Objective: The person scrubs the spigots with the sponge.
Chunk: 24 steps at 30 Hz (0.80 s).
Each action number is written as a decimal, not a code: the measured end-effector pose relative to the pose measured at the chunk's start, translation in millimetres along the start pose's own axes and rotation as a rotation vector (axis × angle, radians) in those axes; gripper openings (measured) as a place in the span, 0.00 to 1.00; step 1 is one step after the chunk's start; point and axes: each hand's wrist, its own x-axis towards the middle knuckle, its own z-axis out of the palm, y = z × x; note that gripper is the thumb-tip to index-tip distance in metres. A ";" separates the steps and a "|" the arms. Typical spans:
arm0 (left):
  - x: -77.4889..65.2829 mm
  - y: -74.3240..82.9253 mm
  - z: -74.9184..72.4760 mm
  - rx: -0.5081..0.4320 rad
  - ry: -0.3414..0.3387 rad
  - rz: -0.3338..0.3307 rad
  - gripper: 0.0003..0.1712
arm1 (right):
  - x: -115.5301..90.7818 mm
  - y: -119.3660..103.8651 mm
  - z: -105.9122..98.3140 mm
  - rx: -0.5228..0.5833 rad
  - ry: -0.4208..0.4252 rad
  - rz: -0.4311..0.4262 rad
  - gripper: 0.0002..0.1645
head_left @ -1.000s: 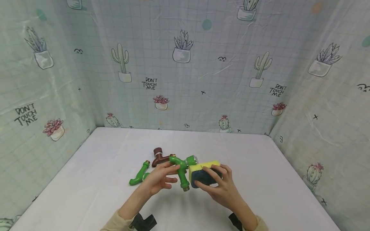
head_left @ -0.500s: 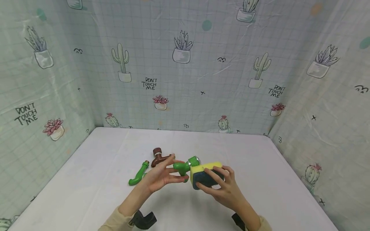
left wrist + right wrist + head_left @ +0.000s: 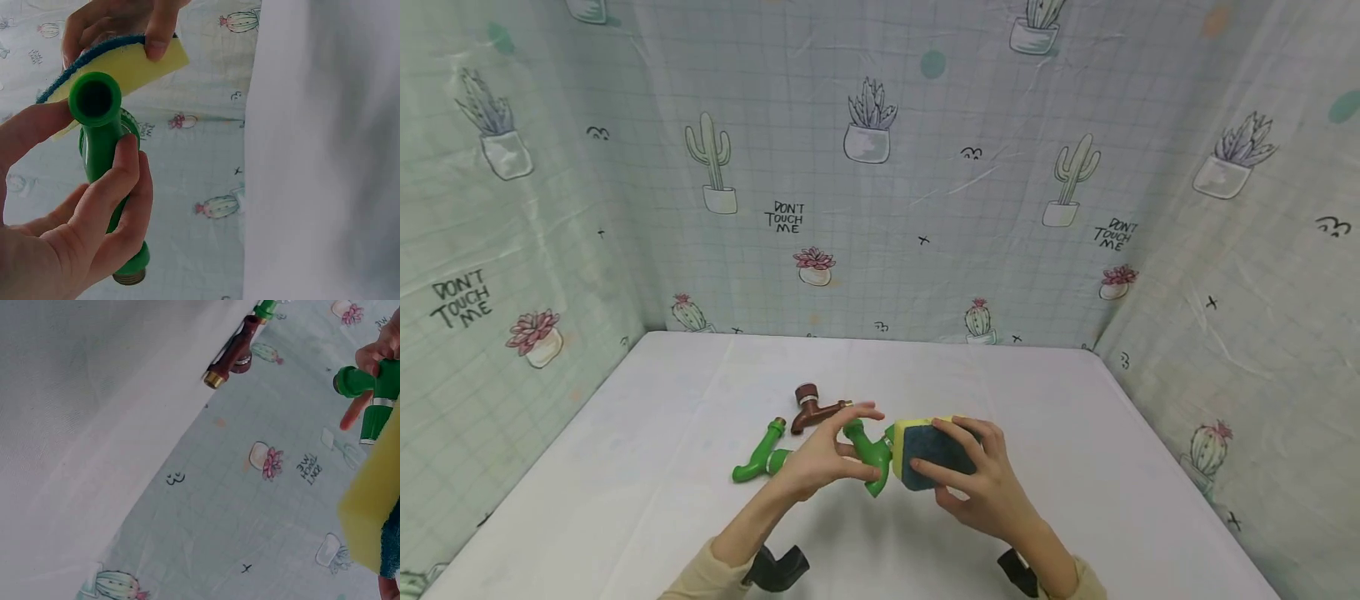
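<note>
A green tap (image 3: 874, 457) is held above the table by my left hand (image 3: 820, 460), its thumb and fingers around the body. In the left wrist view the round open mouth of the tap (image 3: 100, 147) faces the camera, and its threaded brass end points away. My right hand (image 3: 988, 492) grips a yellow sponge (image 3: 934, 457) with a dark blue scouring side. The sponge covers the tap's knob in the head view. In the right wrist view, the yellow side of the sponge (image 3: 369, 500) lies close to the ribbed green knob (image 3: 377, 422); contact is unclear there.
Another green tap (image 3: 762, 457) lies on the white table (image 3: 685, 400), left of my left hand. Behind it lies a brown tap (image 3: 811, 410). A black curved object (image 3: 778, 569) shows beside the left forearm. Patterned cloth walls (image 3: 865, 208) enclose the table's back and sides.
The green tap has turned in my left hand, and those fingers have shifted their hold. The sponge has tilted, so more of its dark side shows. The taps on the table stay put.
</note>
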 end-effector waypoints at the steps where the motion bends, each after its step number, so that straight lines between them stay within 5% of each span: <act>1: -0.6 1.3 -0.5 0.018 0.007 0.005 0.44 | 0.0 -0.5 -0.5 0.009 -0.012 0.015 0.21; 4: -1.4 3.4 -3.3 0.031 0.045 -0.001 0.56 | -0.6 -2.9 -2.3 0.015 -0.033 0.046 0.23; 8: 0.9 -0.3 -6.1 -0.108 0.072 -0.030 0.62 | 0.0 -6.1 -2.9 -0.004 0.005 0.018 0.20; 15: 6.0 -12.9 -6.0 -0.309 0.001 -0.032 0.39 | 3.6 -11.3 -0.4 -0.038 0.044 -0.054 0.18; 24: 8.0 -12.7 -3.1 -0.245 0.156 -0.001 0.28 | 0.1 -13.6 -1.8 -0.012 -0.032 -0.010 0.21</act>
